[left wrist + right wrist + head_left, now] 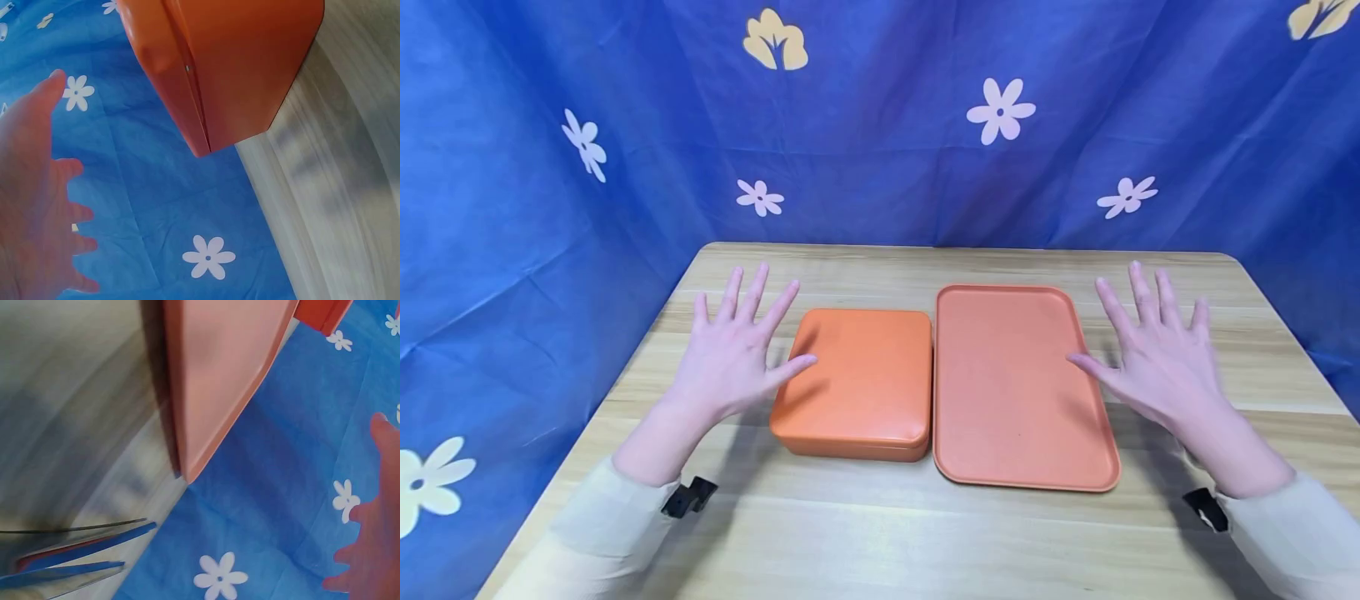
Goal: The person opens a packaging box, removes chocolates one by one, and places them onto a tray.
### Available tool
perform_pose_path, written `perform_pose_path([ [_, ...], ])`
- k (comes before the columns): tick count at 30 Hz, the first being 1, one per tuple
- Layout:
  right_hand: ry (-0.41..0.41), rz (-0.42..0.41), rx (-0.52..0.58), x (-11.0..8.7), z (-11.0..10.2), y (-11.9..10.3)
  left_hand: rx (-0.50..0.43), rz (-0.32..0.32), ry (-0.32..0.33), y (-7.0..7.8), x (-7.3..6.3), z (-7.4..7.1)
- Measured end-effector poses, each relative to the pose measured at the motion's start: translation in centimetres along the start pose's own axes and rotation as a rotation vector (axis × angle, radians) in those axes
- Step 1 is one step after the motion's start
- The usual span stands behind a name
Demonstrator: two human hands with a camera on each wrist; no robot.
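An orange lidded box (pixel 865 383), its lid on, stands left of centre on the wooden table. Beside it on the right lies a flat salmon-coloured tray (pixel 1015 392) with a low raised rim. My left hand (pixel 726 358) is held up at the box's left side, fingers straight and spread, thumb overlapping the box's edge in the head view. To the right of the tray, my right hand (pixel 1165 367) is likewise spread, its thumb over the tray's edge. Neither hand holds anything. In the left wrist view the box (pixel 244 69) shows its lid seam, apart from the hand.
Wood-grained table (pixel 865 533) with rounded far corners. A blue curtain (pixel 880 125) with flower prints hangs behind and at the sides. Black wrist mounts (pixel 688 497) sit at both cuffs. Thin blue-edged strips (pixel 87 550) of unclear kind show low in the right wrist view.
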State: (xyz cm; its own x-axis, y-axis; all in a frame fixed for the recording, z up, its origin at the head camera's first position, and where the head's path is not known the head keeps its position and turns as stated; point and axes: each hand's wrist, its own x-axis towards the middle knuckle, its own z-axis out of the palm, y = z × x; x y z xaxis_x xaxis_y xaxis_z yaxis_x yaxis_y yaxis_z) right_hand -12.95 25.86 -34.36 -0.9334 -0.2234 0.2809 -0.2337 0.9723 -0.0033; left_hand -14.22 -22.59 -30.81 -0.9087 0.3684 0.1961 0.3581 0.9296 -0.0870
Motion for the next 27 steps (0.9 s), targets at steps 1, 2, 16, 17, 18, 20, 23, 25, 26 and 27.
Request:
perform_pose_path([
  [1, -0.001, -0.005, 0.002, 0.2, -0.1, -0.2, 0.001, 0.001, 0.002, 0.0, 0.0, 0.0],
  [2, 0.000, -0.012, 0.001, 0.3, -0.2, -0.5, 0.000, 0.002, 0.002, -0.1, 0.0, -0.1],
  [16, 0.001, -0.174, 0.030, 2.9, 0.5, -5.8, -0.025, 0.037, 0.019, -1.2, -0.9, 0.3],
  [17, -0.001, -0.189, 0.040, 3.0, 0.7, -6.3, -0.029, 0.040, 0.016, -1.2, -1.0, 0.4],
  [18, 0.002, -0.207, 0.049, 3.1, 0.9, -6.7, -0.035, 0.044, 0.014, -1.3, -1.1, 0.4],
  [20, 0.016, -0.245, 0.068, 3.2, 1.4, -7.5, -0.042, 0.058, 0.024, -1.6, -1.3, 0.6],
  [23, 0.021, -0.292, 0.078, 3.2, 1.9, -8.6, -0.056, 0.082, 0.042, -2.0, -1.7, 0.9],
  [25, 0.015, -0.308, 0.078, 3.2, 2.2, -9.2, -0.068, 0.095, 0.054, -2.4, -2.0, 1.2],
  [26, 0.009, -0.314, 0.078, 3.2, 2.3, -9.5, -0.072, 0.100, 0.058, -2.7, -2.1, 1.3],
  [27, 0.006, -0.321, 0.079, 3.1, 2.4, -9.8, -0.076, 0.102, 0.058, -2.8, -2.3, 1.4],
])
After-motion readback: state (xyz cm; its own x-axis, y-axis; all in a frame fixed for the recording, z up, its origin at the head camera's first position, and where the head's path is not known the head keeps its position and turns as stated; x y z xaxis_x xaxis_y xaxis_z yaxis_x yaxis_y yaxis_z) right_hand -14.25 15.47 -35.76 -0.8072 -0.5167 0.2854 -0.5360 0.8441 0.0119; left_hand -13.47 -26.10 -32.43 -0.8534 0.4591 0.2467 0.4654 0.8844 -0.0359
